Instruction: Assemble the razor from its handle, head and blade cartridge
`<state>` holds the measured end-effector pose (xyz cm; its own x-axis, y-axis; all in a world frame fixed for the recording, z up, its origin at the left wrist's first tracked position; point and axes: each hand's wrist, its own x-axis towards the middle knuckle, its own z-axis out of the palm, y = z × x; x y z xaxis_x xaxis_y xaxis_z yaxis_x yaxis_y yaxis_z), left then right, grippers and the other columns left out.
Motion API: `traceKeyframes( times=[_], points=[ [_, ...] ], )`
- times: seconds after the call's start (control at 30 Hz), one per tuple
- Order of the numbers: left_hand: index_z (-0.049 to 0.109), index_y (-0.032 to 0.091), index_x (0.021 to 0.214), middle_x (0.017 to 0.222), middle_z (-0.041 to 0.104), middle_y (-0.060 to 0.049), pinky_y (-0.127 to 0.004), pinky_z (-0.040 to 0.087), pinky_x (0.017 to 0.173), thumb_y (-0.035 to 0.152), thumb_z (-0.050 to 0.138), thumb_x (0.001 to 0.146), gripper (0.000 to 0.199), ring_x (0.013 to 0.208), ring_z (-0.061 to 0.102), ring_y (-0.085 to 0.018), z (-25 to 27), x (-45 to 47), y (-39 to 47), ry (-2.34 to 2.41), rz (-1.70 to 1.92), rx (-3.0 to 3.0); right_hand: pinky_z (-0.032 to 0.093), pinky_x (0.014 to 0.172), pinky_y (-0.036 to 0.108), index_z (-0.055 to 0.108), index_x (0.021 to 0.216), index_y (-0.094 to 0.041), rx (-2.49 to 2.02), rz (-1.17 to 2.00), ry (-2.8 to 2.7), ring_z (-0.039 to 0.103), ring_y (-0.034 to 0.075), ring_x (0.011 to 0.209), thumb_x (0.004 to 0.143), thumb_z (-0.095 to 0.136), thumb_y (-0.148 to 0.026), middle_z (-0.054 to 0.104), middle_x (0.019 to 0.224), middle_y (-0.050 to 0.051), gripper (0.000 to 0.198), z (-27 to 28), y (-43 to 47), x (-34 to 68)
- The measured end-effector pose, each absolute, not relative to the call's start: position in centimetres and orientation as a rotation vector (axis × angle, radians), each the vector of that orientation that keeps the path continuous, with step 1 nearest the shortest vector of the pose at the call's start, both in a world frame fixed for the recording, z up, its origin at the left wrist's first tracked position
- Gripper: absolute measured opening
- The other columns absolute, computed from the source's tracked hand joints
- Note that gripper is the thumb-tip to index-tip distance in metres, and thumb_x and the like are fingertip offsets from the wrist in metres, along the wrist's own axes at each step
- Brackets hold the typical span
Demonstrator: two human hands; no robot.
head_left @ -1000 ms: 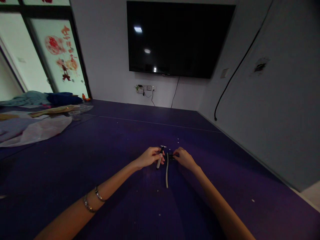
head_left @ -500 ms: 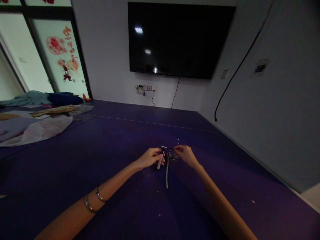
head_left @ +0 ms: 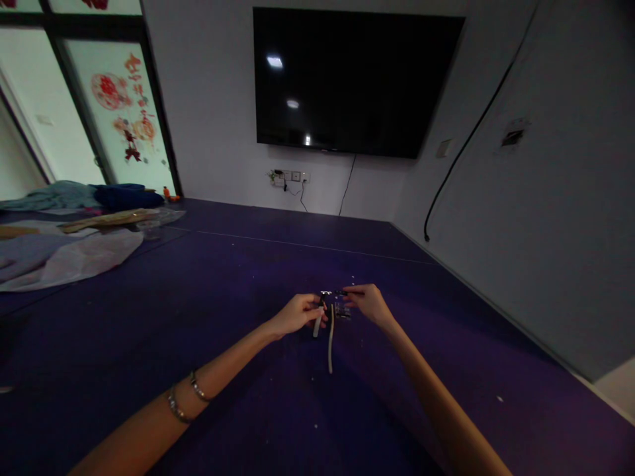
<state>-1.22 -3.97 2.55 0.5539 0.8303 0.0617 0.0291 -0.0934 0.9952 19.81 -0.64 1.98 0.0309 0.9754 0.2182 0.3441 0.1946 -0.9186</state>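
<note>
My left hand [head_left: 299, 313] is closed around a pale-handled tool [head_left: 318, 322] with a black neck and a shiny metal crosspiece at its top. The tool stands nearly upright, leaning a little. Between the fingertips of my right hand [head_left: 368, 302] is a thin dark rod-like piece [head_left: 341, 292], lying level. Its left end points at the metal crosspiece; I cannot tell if they touch. Below, a pale grey length of cord or tube [head_left: 331, 344] lies on the purple surface [head_left: 238, 396]. A small clear plastic piece [head_left: 342, 310] lies under my right fingers.
Several small white bits are scattered on the surface. At the far left lie clear plastic sheeting [head_left: 99, 254] and folded blue cloths [head_left: 126, 196]. A black cable [head_left: 464, 145] hangs down the right wall. A large television [head_left: 357, 79] is mounted on the wall ahead.
My right hand has moved slightly up, and the dark piece in it now shows longer and closer to the metal crosspiece. My left hand keeps its hold on the pale-handled tool.
</note>
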Motion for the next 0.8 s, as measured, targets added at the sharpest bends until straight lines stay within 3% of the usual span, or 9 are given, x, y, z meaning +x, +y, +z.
traceKeyframes(
  times=[0.13, 0.3, 0.5, 0.8],
  points=[
    [0.053, 0.012, 0.083, 0.080, 0.066, -0.007, -0.030, 0.047, 0.065, 0.027, 0.064, 0.070, 0.023, 0.071, 0.064, -0.017, 2.3, -1.1, -3.9, 0.783, 0.827, 1.543, 0.057, 0.061, 0.030, 0.069, 0.084, -0.011, -1.271, 0.836, -1.517, 0.067, 0.017, 0.064, 0.071, 0.053, -0.013, 0.070, 0.068, 0.005, 0.021, 2.7, -1.1, 19.4],
    [0.048, 0.015, 0.071, 0.068, 0.063, -0.001, -0.028, 0.045, 0.067, 0.024, 0.069, 0.066, 0.024, 0.068, 0.062, -0.014, 2.3, -0.4, -4.2, 0.825, 0.954, 1.593, 0.056, 0.060, 0.029, 0.068, 0.090, -0.013, -1.165, 0.820, -1.603, 0.067, 0.017, 0.067, 0.071, 0.056, -0.017, 0.071, 0.075, 0.006, 0.022, 4.8, -2.5, 19.0],
    [0.045, 0.016, 0.071, 0.063, 0.054, 0.004, -0.023, 0.040, 0.058, 0.024, 0.070, 0.065, 0.026, 0.061, 0.054, -0.011, 3.0, 0.3, -5.7, 0.942, 1.115, 1.736, 0.052, 0.079, 0.034, 0.065, 0.098, -0.017, -1.035, 0.744, -1.718, 0.067, 0.019, 0.083, 0.069, 0.062, -0.020, 0.071, 0.087, 0.007, 0.029, 7.5, -4.5, 18.5],
    [0.044, 0.018, 0.069, 0.060, 0.052, 0.004, -0.022, 0.037, 0.053, 0.038, 0.070, 0.065, 0.033, 0.055, 0.048, -0.010, 3.1, 0.2, -6.7, 1.060, 1.280, 1.932, 0.052, 0.080, 0.034, 0.065, 0.101, -0.018, -0.997, 0.746, -1.791, 0.066, 0.019, 0.084, 0.071, 0.062, -0.022, 0.071, 0.088, 0.006, 0.030, 8.7, -5.7, 18.3]
  ],
)
